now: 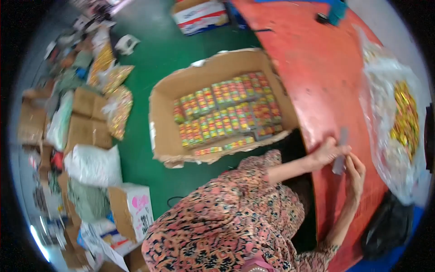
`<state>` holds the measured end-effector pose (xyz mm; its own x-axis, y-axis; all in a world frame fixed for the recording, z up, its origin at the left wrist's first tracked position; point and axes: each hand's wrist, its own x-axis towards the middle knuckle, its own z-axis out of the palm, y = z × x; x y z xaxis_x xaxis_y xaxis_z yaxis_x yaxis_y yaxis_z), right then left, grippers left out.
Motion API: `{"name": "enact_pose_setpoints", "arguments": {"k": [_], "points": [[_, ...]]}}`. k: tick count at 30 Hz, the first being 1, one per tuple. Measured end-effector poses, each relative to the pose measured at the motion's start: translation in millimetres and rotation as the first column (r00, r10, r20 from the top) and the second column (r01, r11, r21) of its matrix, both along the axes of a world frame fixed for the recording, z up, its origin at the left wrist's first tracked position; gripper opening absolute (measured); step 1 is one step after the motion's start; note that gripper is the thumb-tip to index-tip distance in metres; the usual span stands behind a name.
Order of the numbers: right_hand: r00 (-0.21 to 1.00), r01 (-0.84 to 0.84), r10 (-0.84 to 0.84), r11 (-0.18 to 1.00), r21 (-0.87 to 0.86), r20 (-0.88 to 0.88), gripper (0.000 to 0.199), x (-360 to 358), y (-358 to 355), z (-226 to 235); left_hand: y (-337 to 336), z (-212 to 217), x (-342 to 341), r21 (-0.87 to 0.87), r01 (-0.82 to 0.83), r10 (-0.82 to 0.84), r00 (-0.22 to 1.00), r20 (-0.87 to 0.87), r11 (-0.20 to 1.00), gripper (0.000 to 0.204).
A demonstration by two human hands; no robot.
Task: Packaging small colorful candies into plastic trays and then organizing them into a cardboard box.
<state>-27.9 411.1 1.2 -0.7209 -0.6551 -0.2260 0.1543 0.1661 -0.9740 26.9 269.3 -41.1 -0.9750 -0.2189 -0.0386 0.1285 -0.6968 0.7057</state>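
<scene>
Over the red tabletop [312,77], my two hands meet around a thin, greyish, see-through plastic strip [338,167]. Fingers of my left hand [327,152] are closed on its upper part. Just beside it, my right hand [356,176] has its thumb and fingers pinched at the strip's edge. The strip stretches a little above and below my fingers; blur hides whether it is a bag or a flat piece.
A big open carton [156,122] with rows of small colourful packs stands left of the table. A clear plastic bag [371,81] of gold-wrapped pieces lies along the right, above a black bag [387,224]. Cartons [88,104] and sacks [94,165] crowd the far left.
</scene>
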Motion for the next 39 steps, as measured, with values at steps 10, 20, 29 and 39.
{"name": "enact_pose_setpoints", "arguments": {"k": [10, 20, 29, 39], "points": [[0.986, 0.074, -0.068, 0.996, -0.039, 0.150, 0.025, 12.1, -11.8, 17.7, -15.1, 26.2, 13.3, 0.003, 0.186, -0.183, 0.965, 0.188, 0.983, 0.033], [0.983, 0.110, -0.084, 0.982, -0.154, 0.165, 0.019, 20.1, -18.3, 13.1, -16.6, 27.0, 17.9, -0.040, 0.152, -0.147, 0.982, 0.121, 0.988, 0.037], [0.983, 0.183, -0.183, 0.977, -0.107, 0.007, 0.017, 20.1, -36.4, 26.5, -23.5, 27.0, 16.8, -0.020, 0.105, -0.103, 0.990, 0.101, 0.994, 0.039], [0.488, 0.345, -0.182, 0.939, -0.003, -0.854, 0.010, -41.1, -74.9, 38.1, -52.8, 28.9, 27.5, 0.029, 0.029, -0.033, 0.991, 0.132, 0.999, 0.046]]}}
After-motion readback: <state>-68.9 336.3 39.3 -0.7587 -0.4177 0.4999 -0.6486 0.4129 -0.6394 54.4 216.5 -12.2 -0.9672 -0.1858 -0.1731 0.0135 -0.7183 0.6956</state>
